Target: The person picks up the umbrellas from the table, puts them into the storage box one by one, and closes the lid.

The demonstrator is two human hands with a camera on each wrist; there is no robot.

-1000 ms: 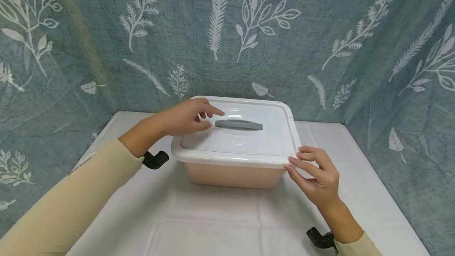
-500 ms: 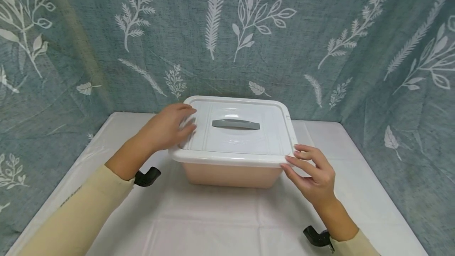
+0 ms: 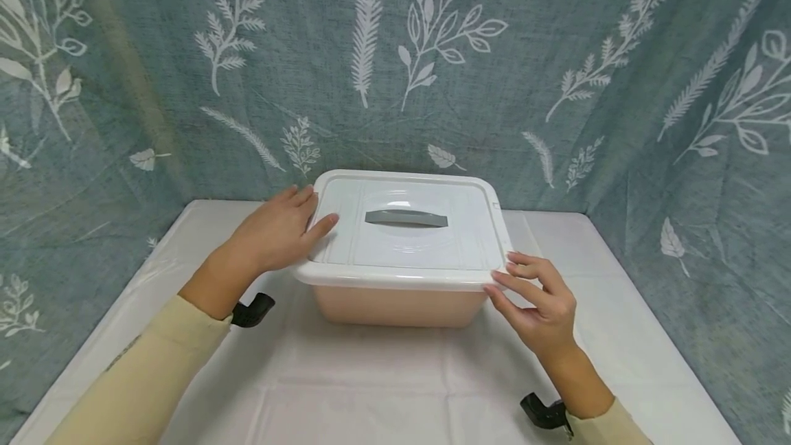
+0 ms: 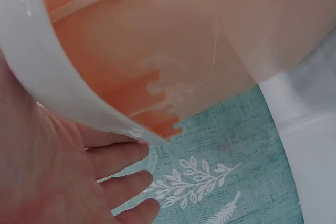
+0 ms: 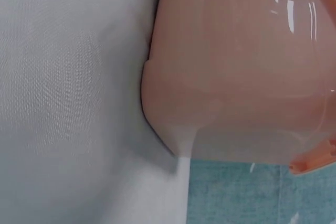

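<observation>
A pale pink storage box with a white lid stands on the table. The lid sits on top and has a grey handle at its middle. My left hand rests against the lid's left rim, its thumb lying over the top. In the left wrist view, the straight fingers of that hand extend beside the white rim. My right hand touches the front right corner of the lid with thumb and fingertips. No fingers show in the right wrist view, only the box's side.
A white cloth covers the table. Behind and at both sides hangs a blue-green curtain with white leaf prints. A black wrist mount sits on the left wrist, and another mount on the right.
My left hand has moved left from beside the grey handle to the lid's left rim. The right hand keeps its place at the front right corner.
</observation>
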